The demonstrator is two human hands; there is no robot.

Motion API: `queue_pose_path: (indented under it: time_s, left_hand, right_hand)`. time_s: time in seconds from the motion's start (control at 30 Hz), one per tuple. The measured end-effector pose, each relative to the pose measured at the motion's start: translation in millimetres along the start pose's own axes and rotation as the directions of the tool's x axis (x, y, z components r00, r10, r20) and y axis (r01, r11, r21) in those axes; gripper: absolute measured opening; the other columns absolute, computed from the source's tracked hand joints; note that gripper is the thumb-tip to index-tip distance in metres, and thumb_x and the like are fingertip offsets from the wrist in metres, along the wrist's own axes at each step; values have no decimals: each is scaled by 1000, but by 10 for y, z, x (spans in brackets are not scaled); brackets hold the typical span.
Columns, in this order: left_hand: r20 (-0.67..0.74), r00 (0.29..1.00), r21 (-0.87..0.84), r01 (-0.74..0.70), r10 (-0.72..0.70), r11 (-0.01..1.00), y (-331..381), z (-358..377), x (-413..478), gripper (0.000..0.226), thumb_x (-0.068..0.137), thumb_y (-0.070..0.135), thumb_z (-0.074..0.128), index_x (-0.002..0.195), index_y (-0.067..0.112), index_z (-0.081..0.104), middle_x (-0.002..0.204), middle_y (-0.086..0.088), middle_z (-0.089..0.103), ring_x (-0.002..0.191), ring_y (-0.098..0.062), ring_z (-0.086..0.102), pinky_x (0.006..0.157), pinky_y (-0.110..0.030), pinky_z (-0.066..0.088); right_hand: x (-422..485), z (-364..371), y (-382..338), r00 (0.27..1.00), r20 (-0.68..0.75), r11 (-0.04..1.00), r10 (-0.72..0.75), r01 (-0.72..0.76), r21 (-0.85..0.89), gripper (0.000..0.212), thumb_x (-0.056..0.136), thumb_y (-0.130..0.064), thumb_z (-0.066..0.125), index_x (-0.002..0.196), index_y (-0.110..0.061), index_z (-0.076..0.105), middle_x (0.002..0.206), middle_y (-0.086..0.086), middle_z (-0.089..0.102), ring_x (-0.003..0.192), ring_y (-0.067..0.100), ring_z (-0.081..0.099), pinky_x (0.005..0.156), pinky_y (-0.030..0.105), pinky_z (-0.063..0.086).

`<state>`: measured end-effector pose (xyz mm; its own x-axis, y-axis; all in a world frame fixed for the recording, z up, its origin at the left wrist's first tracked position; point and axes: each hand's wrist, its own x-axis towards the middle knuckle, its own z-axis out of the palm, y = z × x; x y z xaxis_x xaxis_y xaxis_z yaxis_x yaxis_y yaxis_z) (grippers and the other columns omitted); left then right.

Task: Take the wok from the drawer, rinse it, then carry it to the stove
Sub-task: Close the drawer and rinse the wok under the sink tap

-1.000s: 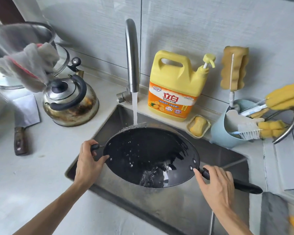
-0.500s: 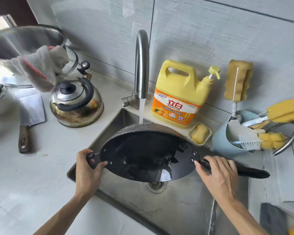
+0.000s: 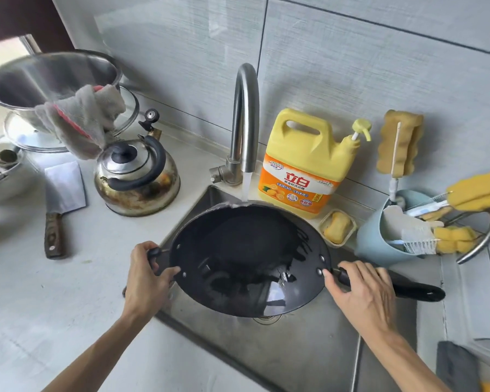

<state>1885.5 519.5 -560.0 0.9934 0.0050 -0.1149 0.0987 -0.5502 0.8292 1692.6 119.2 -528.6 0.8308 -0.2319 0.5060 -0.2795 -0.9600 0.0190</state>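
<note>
Fingers clenched both sides — left hand point(image 3: 146, 275) on the wok point(image 3: 249, 261) helper grip at 9 o'clock, right hand point(image 3: 362, 292) on the long handle point(image 3: 413, 291) at 3 — wok tilted over the sink point(image 3: 309, 355), far rim under the faucet point(image 3: 245, 123) stream, likely so rinse water drains.

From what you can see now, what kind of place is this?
Most likely a home kitchen, at the sink. A steel sink with a running faucet, a yellow dish soap jug beside it, and a kettle and cleaver on the counter all suggest this.
</note>
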Motion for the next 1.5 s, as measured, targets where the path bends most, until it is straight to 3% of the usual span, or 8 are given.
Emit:
queue_pose_path:
  time_s: [0.17, 0.43, 0.53, 0.83, 1.0, 1.13, 1.33, 1.5]
  left_hand:
    - [133, 986, 137, -121, 103, 983, 206, -118, 182, 63, 86, 11, 93, 131, 20, 49, 114, -3, 54, 85, -13, 53, 76, -31, 47]
    - [385, 922, 331, -184, 46, 925, 277, 15, 597, 71, 87, 27, 92, 143, 21, 49, 140, -8, 57, 118, -27, 63, 99, -45, 59]
    - [430, 902, 393, -212, 25, 895, 286, 111, 691, 71, 86, 32, 89, 144, 23, 50, 141, -8, 58, 123, -26, 65, 104, -44, 58]
    - [492, 868, 582, -272, -66, 766, 119, 422, 889, 73, 84, 42, 83, 147, 20, 53, 140, -11, 62, 113, -27, 68, 100, -38, 55]
    - [468, 869, 577, -163, -160, 800, -127, 618, 819, 73, 89, 30, 83, 151, 15, 47, 138, -15, 58, 80, -14, 66, 68, -24, 53]
    - [450, 853, 550, -30, -266, 834, -385, 793, 731, 78, 89, 27, 85, 153, 14, 44, 146, -20, 55, 118, -34, 68, 97, -41, 60]
    - [426, 837, 557, 56, -343, 829, -634, 1034, 687, 68, 93, 18, 82, 149, 12, 44, 148, -19, 44, 101, -26, 57, 99, -38, 51]
    - [424, 835, 560, 64, -352, 826, -773, 1118, 754, 67, 93, 20, 81, 148, 16, 42, 148, -16, 41, 116, -35, 64, 111, -47, 52]
  right_hand:
    - [-141, -21, -45, 988, 125, 995, 91, -94, 21, 36, 90, -48, 70, 82, -12, 70, 68, 3, 65, 67, 34, 64, 69, 45, 42]
    - [-230, 16, 45, 880, 439, 980, 182, -200, -6, 38, 80, -43, 87, 64, -19, 62, 57, 0, 66, 53, 32, 63, 59, 38, 43]
    - [-296, 63, 81, 842, 501, 973, 201, -230, -5, 45, 83, -51, 80, 59, -23, 56, 55, -2, 62, 55, 31, 65, 55, 34, 35]
    - [-326, 218, 54, 636, 711, 926, 300, -372, -59, 54, 92, -66, 57, 64, -21, 58, 62, -2, 63, 64, 21, 63, 61, 36, 51]
    - [-281, 385, 118, 611, 747, 947, 262, -313, -76, 54, 94, -66, 55, 69, -18, 62, 68, -1, 68, 67, 21, 64, 65, 36, 53]
    - [-222, 609, 155, 607, 764, 966, 221, -242, -88, 55, 95, -64, 53, 66, -18, 58, 66, -1, 66, 67, 24, 65, 66, 36, 55]
    - [-312, 977, 197, 577, 790, 972, 205, -212, -98, 52, 96, -63, 53, 69, -19, 61, 72, 1, 70, 72, 27, 65, 67, 37, 53]
    - [-462, 1161, 191, 560, 800, 966, 216, -243, -91, 51, 98, -63, 53, 66, -23, 51, 72, 0, 68, 76, 28, 67, 70, 37, 53]
